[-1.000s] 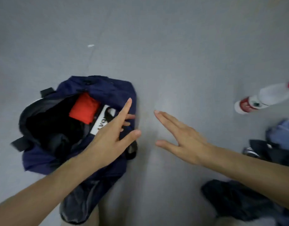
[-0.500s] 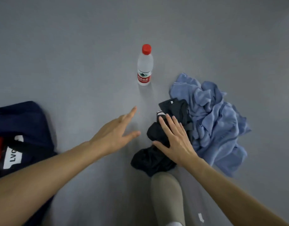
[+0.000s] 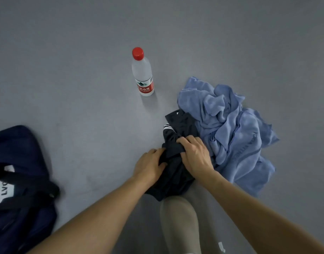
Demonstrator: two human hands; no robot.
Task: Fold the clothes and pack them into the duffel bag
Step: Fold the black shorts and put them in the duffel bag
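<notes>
**Both grips closed on a dark garment on the floor**

I look down at a grey floor (image 3: 84,70); a crumpled dark garment (image 3: 174,178) with white stripes (image 3: 168,128) at its far end lies on it. My left grip (image 3: 150,166) clutches the garment's left edge, fingers curled into the cloth; my right grip (image 3: 196,154) bunches the cloth on top, fingers curled over a fold; a ridge of fabric sits between the two. A rumpled light blue garment (image 3: 236,129) lies to the right of the dark garment, touching it. A clear water bottle (image 3: 143,74) with a red cap stands upright beyond the dark garment, apart from it. The navy duffel bag (image 3: 20,162) lies well to the left of the dark garment, cut off by the picture's edge, with a black strap and a white label (image 3: 3,191) on it; I cannot tell whether it is open. A beige shoe (image 3: 179,222) sits just on the near side of the dark garment, touching it.
</notes>
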